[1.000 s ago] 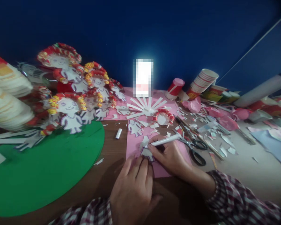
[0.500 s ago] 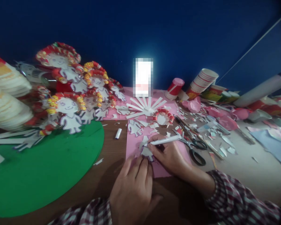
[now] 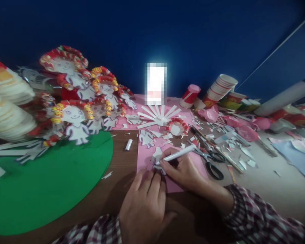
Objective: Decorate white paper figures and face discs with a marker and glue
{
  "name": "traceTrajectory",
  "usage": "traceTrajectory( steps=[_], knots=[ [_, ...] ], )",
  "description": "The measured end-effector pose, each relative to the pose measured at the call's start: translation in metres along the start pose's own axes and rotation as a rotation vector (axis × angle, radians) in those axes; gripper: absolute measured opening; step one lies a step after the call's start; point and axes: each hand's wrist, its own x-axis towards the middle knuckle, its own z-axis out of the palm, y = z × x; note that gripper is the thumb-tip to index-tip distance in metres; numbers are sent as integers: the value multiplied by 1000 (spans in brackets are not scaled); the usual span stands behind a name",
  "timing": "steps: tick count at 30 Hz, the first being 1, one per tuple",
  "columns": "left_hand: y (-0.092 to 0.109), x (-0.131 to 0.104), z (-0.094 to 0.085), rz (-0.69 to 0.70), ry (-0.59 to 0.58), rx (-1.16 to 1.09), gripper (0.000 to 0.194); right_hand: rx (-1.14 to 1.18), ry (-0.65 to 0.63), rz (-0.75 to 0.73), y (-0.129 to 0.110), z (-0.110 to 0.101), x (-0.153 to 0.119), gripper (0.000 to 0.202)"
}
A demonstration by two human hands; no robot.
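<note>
My right hand (image 3: 184,171) grips a white marker (image 3: 176,155), its tip down on a small paper doll cutout (image 3: 157,155). The cutout lies on a pink sheet (image 3: 174,185), and my right hand covers part of it. Flat over the lower end of the cutout, my left hand (image 3: 144,200) rests with fingers stretched out, holding nothing. Just beyond, another doll-body cutout (image 3: 146,138) has a dark outline. The white marker cap (image 3: 128,145) lies on the wood to the left. Near it on the pink paper is a paper head with a red rolled-paper rim (image 3: 177,129).
Black-handled scissors (image 3: 213,164) lie right of my right hand among paper scraps. A green board (image 3: 53,189) spreads to the left, with finished paper dolls (image 3: 75,118) behind. Paper cups (image 3: 221,88) stack at the back right. White paper strips (image 3: 159,118) fan out ahead.
The marker tip has moved slightly down along the cutout, and my right hand has shifted a little with it. My left hand stays almost in place.
</note>
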Motion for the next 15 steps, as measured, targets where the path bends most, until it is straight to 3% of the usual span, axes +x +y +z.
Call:
traceTrajectory(
  steps=[15],
  knots=[
    [0,-1,1,0,-5,7,64,-12,-40,-36,5,1,0,3]
  ],
)
